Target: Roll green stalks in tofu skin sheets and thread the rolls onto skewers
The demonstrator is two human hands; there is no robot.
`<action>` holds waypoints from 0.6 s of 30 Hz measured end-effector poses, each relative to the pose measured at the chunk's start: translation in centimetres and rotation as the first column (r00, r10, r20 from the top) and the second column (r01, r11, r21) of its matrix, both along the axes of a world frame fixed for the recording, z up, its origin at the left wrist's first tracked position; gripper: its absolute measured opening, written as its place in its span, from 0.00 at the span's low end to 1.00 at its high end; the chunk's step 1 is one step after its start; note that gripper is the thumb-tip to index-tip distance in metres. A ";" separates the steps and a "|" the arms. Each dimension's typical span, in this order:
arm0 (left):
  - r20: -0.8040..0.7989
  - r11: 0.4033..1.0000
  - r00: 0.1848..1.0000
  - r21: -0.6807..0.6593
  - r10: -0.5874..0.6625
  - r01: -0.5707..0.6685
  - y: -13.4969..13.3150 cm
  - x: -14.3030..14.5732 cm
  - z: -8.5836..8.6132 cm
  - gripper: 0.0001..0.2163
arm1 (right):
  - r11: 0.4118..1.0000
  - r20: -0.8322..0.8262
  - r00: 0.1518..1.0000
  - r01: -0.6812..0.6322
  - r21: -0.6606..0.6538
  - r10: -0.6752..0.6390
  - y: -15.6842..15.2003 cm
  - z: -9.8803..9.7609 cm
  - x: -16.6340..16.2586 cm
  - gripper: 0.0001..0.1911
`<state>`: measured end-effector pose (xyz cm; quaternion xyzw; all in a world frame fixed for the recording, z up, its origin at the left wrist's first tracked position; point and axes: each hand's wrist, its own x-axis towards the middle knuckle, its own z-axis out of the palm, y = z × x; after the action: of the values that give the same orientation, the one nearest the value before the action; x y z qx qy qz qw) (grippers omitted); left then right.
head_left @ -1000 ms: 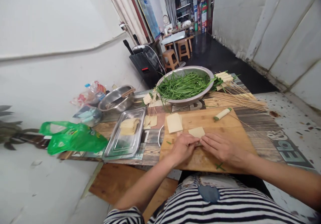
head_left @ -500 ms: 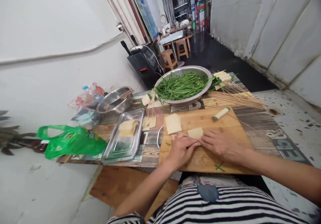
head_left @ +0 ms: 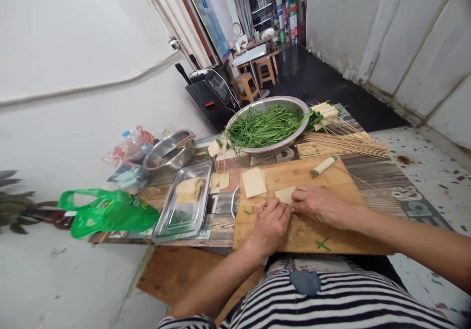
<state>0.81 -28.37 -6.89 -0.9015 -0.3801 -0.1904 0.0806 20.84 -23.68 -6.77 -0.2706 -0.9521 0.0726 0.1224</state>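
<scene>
Lower centre of frame: sheet point(head_left: 283, 194) laid on board point(head_left: 289, 173), near edge covered by left hand point(head_left: 271, 225) and right hand point(head_left: 321, 204), fingers curled; grip cannot be told. Rolling apparently in hand; even two-handed pressure called for.

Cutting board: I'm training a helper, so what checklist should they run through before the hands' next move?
1. Hands at the sheet: ok; left hand and right hand are at its near edge.
2. Anything under the fingers: cannot tell; they hide it.
3. Spare sheets nearby: ok, on the board beyond the left hand.
4. Roll clear of the hands: ok, beyond the right hand.
5. Board free of scraps: not ok; green bits lie near its front edge.
</scene>
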 end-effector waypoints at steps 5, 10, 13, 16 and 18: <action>0.048 0.981 0.999 -0.195 0.026 -0.016 1.3 0.2 0.8 0.12 | 0.998 -0.062 0.997 0.043 -0.040 -0.045 -0.4 -0.2 0.5 0.16; 0.058 0.938 0.992 -0.336 0.111 -0.086 1.6 0.4 1.9 0.11 | 0.990 -0.075 0.996 0.056 0.128 -0.047 -1.0 0.1 0.6 0.13; 0.033 0.906 0.987 -0.403 0.155 -0.129 1.5 0.5 2.5 0.11 | 0.953 -0.097 0.994 -0.013 0.302 0.044 -1.2 0.0 0.6 0.13; 0.028 0.891 0.982 -0.427 0.187 -0.157 1.4 0.6 2.8 0.09 | 0.922 -0.096 0.988 -0.073 0.381 0.118 -1.1 -0.3 0.6 0.15; 0.037 0.886 0.978 -0.431 0.207 -0.172 1.5 0.5 2.8 0.09 | 0.934 -0.079 0.991 -0.078 0.349 0.112 -1.0 -0.4 0.5 0.17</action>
<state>1.32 -26.88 -4.13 -0.8473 -0.5016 -0.1310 -0.1151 21.39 -24.72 -7.12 -0.1950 -0.9549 -0.0763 0.2104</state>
